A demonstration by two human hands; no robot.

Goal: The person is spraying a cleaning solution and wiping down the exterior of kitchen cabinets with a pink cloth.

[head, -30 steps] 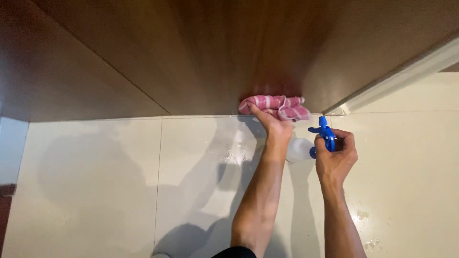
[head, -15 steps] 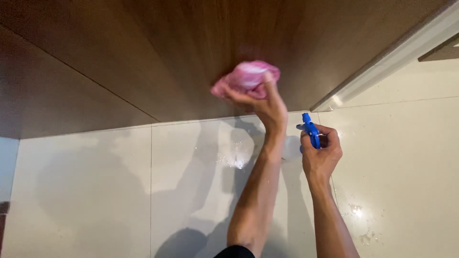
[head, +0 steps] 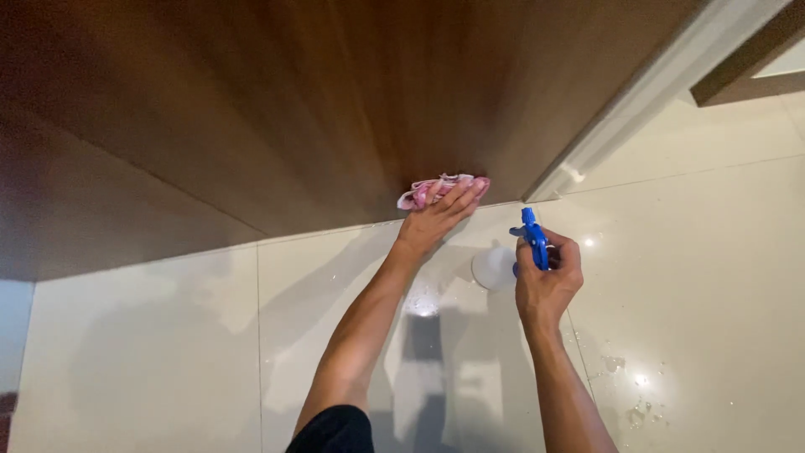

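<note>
Head view, looking down along both forearms toward the foot of a wall. At far left, a dark wooden panel (head: pixel 251 109) fills the upper field and meets a glossy cream tiled floor (head: pixel 151 352) along a slanted line; thin grout joints cross the tiles. Left of centre, a forearm rises from a dark sleeve (head: pixel 335 429) at the lower edge. The left hand (head: pixel 438 220) lies flat, fingers extended and close together, pressing a crumpled pink cloth (head: pixel 429 190) against the base of the wooden panel, just above the junction with the floor. The cloth shows beyond the fingertips and at the side of the palm; the hand covers part of it. Below the hand, a bright reflection lies on the wet-looking tile. Right of centre, the right hand (head: pixel 547 281) is closed around the neck of a spray bottle (head: pixel 496 267), its blue trigger head (head: pixel 534 242) projecting above the knuckles and its pale rounded body showing to the left of the fingers. The bottle is near the cloth but apart from it. Farther right, a pale door frame (head: pixel 646 101) runs diagonally upward, and small water droplets (head: pixel 625 386) dot the floor near the right forearm.
</note>
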